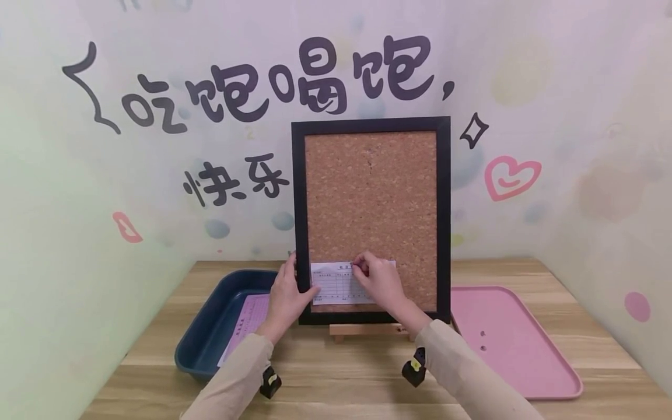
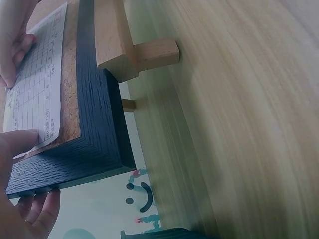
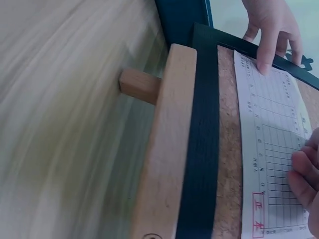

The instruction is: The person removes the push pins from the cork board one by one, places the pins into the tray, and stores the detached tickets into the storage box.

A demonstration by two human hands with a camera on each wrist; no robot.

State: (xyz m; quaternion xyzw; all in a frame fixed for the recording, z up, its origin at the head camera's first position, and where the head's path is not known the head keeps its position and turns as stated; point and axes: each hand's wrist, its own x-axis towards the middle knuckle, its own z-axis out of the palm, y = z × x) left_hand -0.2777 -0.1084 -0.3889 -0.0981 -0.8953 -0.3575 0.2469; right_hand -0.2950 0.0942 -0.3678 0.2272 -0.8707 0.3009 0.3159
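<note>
A black-framed cork board [image 1: 371, 198] stands upright on a small wooden easel [image 1: 367, 330]. A white printed form [image 1: 328, 286] with a ruled table lies flat against the cork near its lower edge. My left hand [image 1: 286, 294] grips the frame's left side, the thumb on the form's left end and the fingers behind the frame. At the form's top edge, my right hand [image 1: 382, 283] pinches a small dark pin-like thing, mostly hidden by the fingertips. Red printed characters [image 3: 258, 215] show on the form's right end in the right wrist view.
A dark blue bin [image 1: 196, 332] on the left holds a pink printed sheet [image 1: 249, 318]. On the right lies a pink tray [image 1: 530, 350] with two tiny metallic bits [image 1: 483, 348]. Behind the wooden table [image 1: 336, 385] rises a wall with painted lettering [image 1: 322, 76].
</note>
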